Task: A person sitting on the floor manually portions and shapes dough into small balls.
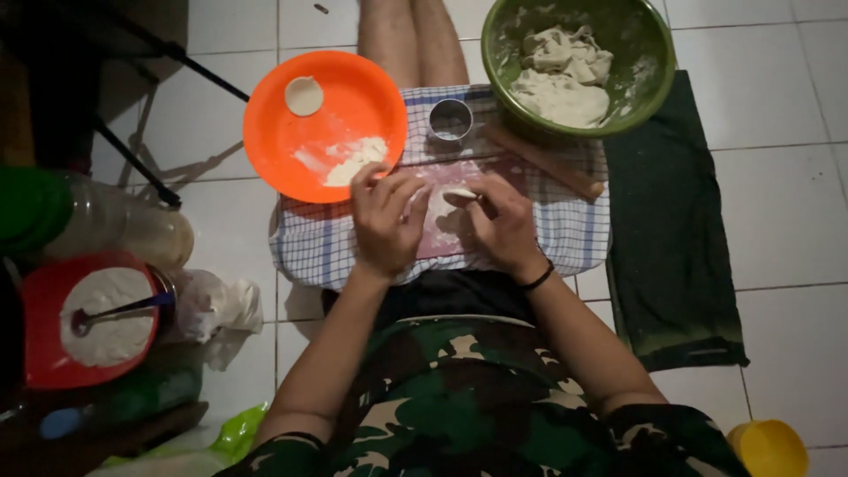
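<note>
Both hands pinch one small dough piece (458, 193) over the checked cloth (565, 234): left hand (385, 216) & right hand (502, 221) fingers close on its rim. Orange plate (323, 124) at 11 o'clock. Best w/ even, light pinches round the edge.

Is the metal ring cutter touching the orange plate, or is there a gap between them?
Apart. The head view shows a strip of checked cloth between the metal ring cutter and the rim of the orange plate.
</note>
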